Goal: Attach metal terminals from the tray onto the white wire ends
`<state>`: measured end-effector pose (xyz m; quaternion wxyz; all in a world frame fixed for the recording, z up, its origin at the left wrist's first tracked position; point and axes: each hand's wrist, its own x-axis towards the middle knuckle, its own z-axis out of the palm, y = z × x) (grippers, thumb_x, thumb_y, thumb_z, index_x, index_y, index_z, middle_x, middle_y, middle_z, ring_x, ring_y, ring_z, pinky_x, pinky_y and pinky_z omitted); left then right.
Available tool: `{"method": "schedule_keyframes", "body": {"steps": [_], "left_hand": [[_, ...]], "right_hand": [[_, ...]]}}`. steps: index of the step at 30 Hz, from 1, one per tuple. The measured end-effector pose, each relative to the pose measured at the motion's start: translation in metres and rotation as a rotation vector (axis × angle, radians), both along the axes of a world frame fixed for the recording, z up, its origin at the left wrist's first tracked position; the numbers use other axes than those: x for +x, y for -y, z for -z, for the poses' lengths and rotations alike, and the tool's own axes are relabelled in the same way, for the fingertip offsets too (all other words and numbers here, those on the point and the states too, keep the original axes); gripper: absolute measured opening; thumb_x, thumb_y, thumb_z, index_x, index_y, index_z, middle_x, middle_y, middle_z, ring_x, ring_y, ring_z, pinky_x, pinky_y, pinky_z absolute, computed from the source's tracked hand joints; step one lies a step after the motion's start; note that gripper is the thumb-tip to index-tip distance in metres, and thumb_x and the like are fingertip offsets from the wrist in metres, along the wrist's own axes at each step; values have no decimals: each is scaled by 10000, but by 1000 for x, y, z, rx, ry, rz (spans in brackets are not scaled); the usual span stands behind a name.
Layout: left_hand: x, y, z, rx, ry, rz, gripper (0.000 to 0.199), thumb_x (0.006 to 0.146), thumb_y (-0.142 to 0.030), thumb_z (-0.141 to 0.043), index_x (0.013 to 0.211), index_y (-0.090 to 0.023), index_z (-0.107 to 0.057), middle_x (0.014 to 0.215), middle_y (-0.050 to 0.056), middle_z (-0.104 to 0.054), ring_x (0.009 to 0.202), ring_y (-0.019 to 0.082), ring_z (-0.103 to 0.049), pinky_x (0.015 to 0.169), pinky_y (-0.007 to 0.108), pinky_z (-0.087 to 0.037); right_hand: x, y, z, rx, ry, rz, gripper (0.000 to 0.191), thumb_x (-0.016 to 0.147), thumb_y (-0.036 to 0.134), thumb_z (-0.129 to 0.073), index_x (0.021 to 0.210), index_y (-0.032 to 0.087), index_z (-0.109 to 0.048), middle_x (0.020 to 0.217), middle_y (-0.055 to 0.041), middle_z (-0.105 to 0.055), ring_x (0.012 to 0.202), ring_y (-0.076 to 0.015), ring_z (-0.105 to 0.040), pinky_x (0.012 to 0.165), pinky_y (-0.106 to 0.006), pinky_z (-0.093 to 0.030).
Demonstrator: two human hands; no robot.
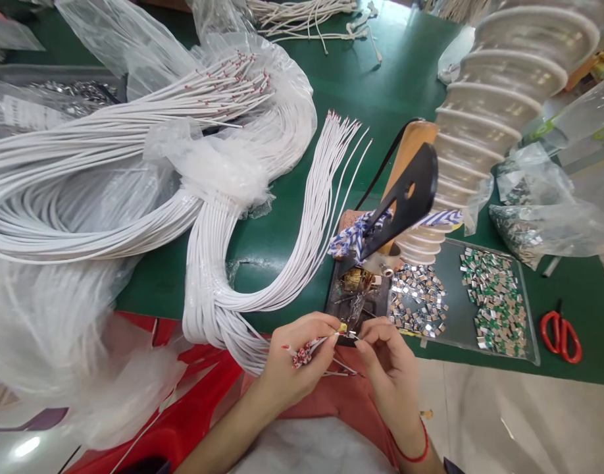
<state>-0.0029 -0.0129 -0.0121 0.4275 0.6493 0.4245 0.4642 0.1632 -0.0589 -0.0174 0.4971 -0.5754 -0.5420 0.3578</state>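
My left hand is closed around a small bunch of white cables whose red-and-white ends stick out above the palm. Close to its fingertips sit a bit of yellow and a small silver connector. My right hand pinches a thin pale wire beside that connector; its exact join is too small to make out. Just beyond both hands is a dark tray with a soldering stand and residue. A thick bundle of white cables curves over the table edge to the left.
A clear ribbed duct and a black slotted bracket rise over the tray. Small metal connectors and green-and-silver ones lie on a glass plate. Red scissors are at right. More cables and plastic bags fill the left.
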Motion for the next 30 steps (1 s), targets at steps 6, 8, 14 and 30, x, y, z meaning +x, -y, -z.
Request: {"method": "schedule_keyframes", "body": {"steps": [6, 8, 14, 30], "left_hand": [[4, 1, -1, -28, -7, -31, 196, 850, -25, -633, 765, -186, -705, 840, 29, -805, 723, 123, -763, 700, 154, -585], [4, 1, 0, -38, -5, -38, 193, 851, -29, -638, 764, -189, -702, 835, 29, -802, 718, 131, -760, 693, 169, -588], [4, 3, 3, -47, 27, -19, 185, 870, -41, -649, 769, -189, -696, 839, 36, -792, 742, 144, -757, 705, 191, -593], [3, 2, 0, 6, 19, 6, 194, 868, -23, -635, 801, -191, -705, 855, 42, -798, 750, 151, -758, 707, 202, -604]], "right_hand": [[-4, 7, 3, 110, 65, 60, 156, 961, 101, -646, 890, 240, -638, 956, -12, -671, 883, -149, -655, 809, -253, -545], [-5, 12, 5, 109, 75, 53, 161, 961, 88, -646, 913, 242, -647, 992, -16, -682, 920, -150, -671, 832, -256, -553], [-5, 13, 6, 90, 34, 39, 160, 959, 87, -654, 939, 246, -661, 1078, -25, -704, 953, -144, -698, 861, -255, -581], [-11, 3, 4, 82, 41, 76, 144, 960, 124, -683, 880, 237, -645, 947, -31, -659, 892, -179, -654, 777, -304, -567]]}}
